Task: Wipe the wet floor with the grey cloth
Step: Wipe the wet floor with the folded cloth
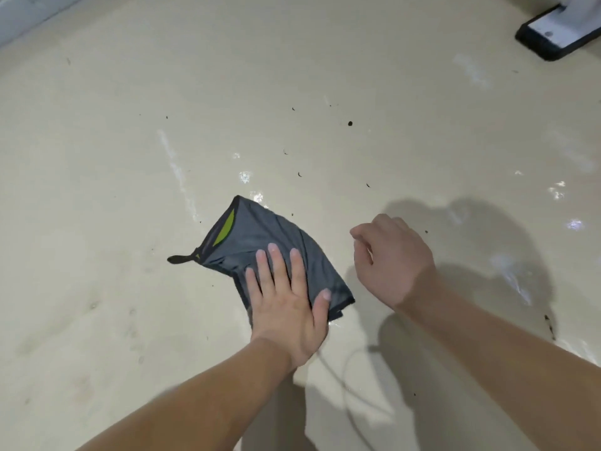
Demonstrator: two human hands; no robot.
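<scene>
Left hand point(286, 304) flat on crumpled grey cloth with green lining point(260, 242).
I note fingers spread, pressing it onto the glossy beige wet floor point(357, 92); right hand point(390, 255) hovers beside, loosely curled, holding nothing.

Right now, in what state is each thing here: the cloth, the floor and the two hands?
cloth: lies rumpled on the floor, pressed by the left hand.
floor: wet in shiny patches, with dark specks.
left hand: flat on the cloth, fingers straight.
right hand: loosely curled, holds nothing, beside the cloth.
black-edged base: on the floor at the far right, cut off by the picture's edge.
</scene>
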